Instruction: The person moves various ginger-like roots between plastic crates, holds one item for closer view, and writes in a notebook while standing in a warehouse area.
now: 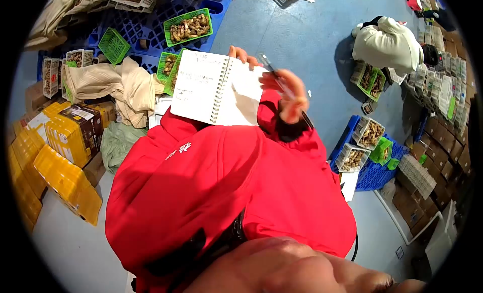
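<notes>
An open spiral notebook (pixel 198 89) lies in front of my red jacket, with handwriting on its left page and a mostly blank right page. My left hand (pixel 242 55) supports it from below; only fingertips show, curled at the far edge of the right page. The rest of that hand is hidden by the paper. Just right of the notebook, my right hand (pixel 292 97) is closed around a slim pen (pixel 267 63) with a clear barrel, held at a slant. The right-hand fingers are slightly blurred.
Green baskets (pixel 188 28) of mushroom-like produce sit on a blue pallet (pixel 221 6) ahead. Yellow cartons (pixel 65 185) are stacked left. White baskets (pixel 370 132) stand on another blue pallet (pixel 375 177) at right. Beyond, a person in white (pixel 387 44) bends beside stacked crates.
</notes>
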### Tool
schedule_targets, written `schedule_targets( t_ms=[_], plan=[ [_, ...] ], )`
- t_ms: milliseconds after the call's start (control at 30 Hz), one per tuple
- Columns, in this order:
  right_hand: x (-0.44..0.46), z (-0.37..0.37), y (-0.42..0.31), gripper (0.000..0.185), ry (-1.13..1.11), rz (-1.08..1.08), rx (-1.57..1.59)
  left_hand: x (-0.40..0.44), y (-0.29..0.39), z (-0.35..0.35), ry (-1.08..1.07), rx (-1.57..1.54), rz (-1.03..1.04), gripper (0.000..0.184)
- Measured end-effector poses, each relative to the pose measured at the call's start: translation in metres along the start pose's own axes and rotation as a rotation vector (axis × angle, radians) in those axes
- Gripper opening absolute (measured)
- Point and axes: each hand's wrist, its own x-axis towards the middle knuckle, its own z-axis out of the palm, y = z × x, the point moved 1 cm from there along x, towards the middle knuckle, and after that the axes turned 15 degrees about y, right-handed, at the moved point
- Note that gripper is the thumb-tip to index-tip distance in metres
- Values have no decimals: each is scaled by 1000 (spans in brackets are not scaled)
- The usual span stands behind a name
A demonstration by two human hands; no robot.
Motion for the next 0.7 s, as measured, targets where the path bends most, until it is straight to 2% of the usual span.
schedule_targets(
  t_ms=[67,133,167,267,300,400,433,467,533,567,667,700],
  plan=[
    [1,10,16,53,50,154,39,-9,0,10,111,-51,-48,42],
    [-2,-6,42,49,-24,345,127,-15,1,14,181,-77,-80,42],
    [-5,0,34,53,187,585,165,-18,1,15,213,-83,-91,41],
    [-2,2,26,58,315,671,369,-21,-5,15,324,-119,-56,40],
    [0,-5,29,63,269,656,444,-18,-15,17,388,-265,141,38],
    [-7,-17,29,64,156,779,529,-22,-14,10,467,-236,13,39],
    [-13,-17,29,64,231,819,480,-24,-15,11,411,-222,-28,40],
    [-16,-9,24,62,304,788,398,-26,-14,19,354,-205,-68,40],
    [-18,10,13,60,446,724,233,-28,-12,32,439,-160,-80,41],
    [-23,6,17,40,377,608,187,-24,-14,27,387,-250,-64,43],
    [-25,0,25,20,225,469,-122,-25,-20,24,322,-325,-76,44],
    [-25,9,25,10,240,447,-70,-25,-15,32,200,-346,-114,42]
  ],
)
